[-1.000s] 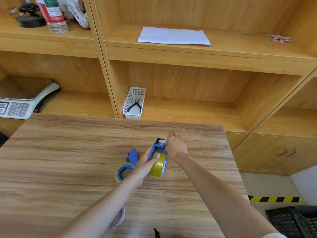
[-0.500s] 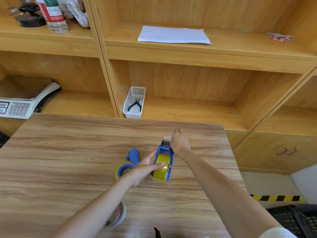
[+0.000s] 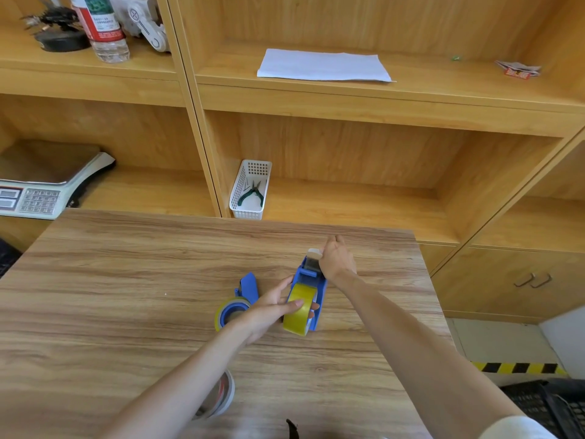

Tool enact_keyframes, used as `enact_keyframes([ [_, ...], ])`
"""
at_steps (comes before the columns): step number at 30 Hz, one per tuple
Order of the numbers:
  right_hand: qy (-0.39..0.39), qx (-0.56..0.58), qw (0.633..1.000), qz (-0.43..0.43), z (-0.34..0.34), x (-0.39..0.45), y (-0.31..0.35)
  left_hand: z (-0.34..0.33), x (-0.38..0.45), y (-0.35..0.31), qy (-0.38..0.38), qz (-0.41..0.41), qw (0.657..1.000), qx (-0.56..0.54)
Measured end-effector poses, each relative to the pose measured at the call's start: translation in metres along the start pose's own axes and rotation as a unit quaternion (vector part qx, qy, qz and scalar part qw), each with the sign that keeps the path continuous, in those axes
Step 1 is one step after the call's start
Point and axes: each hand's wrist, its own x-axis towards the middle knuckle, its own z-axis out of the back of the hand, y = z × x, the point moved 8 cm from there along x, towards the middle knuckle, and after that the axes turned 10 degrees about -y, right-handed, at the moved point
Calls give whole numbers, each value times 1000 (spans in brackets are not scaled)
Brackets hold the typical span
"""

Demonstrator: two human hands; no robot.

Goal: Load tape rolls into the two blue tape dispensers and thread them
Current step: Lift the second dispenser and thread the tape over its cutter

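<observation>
On the counter (image 3: pixel 126 280), farthest left of the task's things, the second dispenser (image 3: pixel 248 285) lies with a yellow roll (image 3: pixel 230 313) already on its hub; its blue handle points away from the person. No hand touches it, though the left hand is just beside it, so that hand is the nearer one when its turn comes. A spare roll (image 3: pixel 223 396) sits near the counter's front edge, partly hidden under the left forearm.

The left hand (image 3: pixel 272 308) is half curled, thumb lying over the top of the yellow tape roll (image 3: pixel 299 310) and fingers behind it on the dispenser's side; it steadies the roll rather than pinching it.

That roll sits in the dispenser in hand (image 3: pixel 311 280), whose long axis runs away from the person and slightly to the right, roll end near, cutter end far. The threading move turns on this: the tape must travel from the roll forward along that axis to the far end, so the left hand feeds and the right receives.

The right hand (image 3: pixel 337 259) is at the far end, fingers bent down around the cutter head beside the pale flap (image 3: pixel 314 254). Whether it pinches the tape's free end cannot be told; the fingertips are hidden behind the hand.
</observation>
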Motion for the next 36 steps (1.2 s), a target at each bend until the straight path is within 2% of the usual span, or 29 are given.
enact_keyframes([
  [3, -2, -3, 1000, -8, 0, 2, -3, 0, -1, 6, 38, 5, 999, 7],
  [5, -3, -5, 1000, -9, 0, 2, -5, 2, -1, 8, 35, 12, 999, 12],
  [11, -15, 0, 1000, 12, 2, 2, -1, 10, 5, 5, -86, -11, 996, 14],
  [18, -17, -5, 1000, -9, 8, 8, -12, -2, 6, 3, -20, -9, 1000, 7],
  [30, -8, -32, 999, 1, 12, 16, -5, -4, 4, 3, 47, 5, 999, 6],
  [32, -13, -33, 999, 7, 12, 17, -4, -3, 4, -1, 44, 7, 999, -4],
  [36, -24, -22, 999, 15, 14, 18, -4, 2, 8, -3, -10, -6, 1000, -20],
])
